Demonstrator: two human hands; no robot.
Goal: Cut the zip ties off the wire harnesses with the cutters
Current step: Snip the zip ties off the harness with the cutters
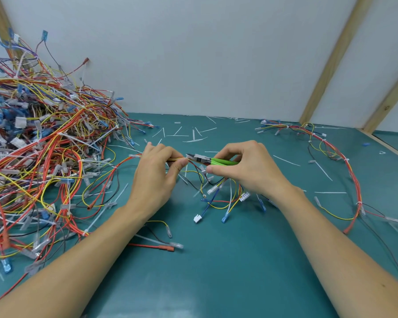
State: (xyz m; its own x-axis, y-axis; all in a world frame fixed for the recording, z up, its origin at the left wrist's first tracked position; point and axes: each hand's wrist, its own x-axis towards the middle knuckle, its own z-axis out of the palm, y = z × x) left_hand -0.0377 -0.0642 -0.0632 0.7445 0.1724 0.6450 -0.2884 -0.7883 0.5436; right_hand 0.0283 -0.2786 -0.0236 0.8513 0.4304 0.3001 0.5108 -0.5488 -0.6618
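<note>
Here, left hand [157,171] pinching harness [194,167], right hand [244,167] gripping cutters [206,159]

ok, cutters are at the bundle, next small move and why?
Probably squeeze the cutters shut. The right hand holds their green handles, the tip sits right beside the left hand's pinch on the wire bundle; the tie itself is too small to confirm.

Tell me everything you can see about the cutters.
The cutters are small flush cutters with bright green handles and a dark metal head. They lie nearly level above the teal mat, tips pointing left. The right hand grips the handles. The tips meet the wire bundle pinched by the left hand; whether the blades are closed is unclear.
</note>
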